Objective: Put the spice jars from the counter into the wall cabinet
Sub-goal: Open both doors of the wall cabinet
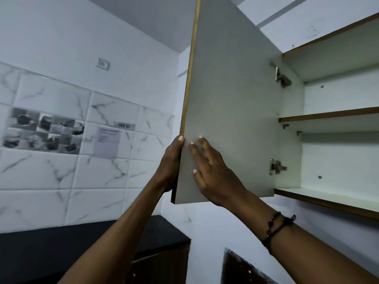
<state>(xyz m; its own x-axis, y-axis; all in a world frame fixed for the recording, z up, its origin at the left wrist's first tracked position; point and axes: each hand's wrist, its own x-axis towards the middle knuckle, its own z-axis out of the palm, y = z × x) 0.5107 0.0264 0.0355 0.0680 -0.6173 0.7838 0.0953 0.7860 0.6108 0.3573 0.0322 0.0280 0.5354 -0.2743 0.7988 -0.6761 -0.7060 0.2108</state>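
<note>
Wall cabinet (336,124): white shelves, door (231,99) swung open. Your left hand (172,167) grips its edge; right hand (211,173) presses flat, fingers straight.

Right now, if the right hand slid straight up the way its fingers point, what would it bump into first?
Nothing that shows. The right hand lies flat on the cabinet door, fingers pointing up and left, so it would just slide along bare panel toward the door's brown edge.
</note>
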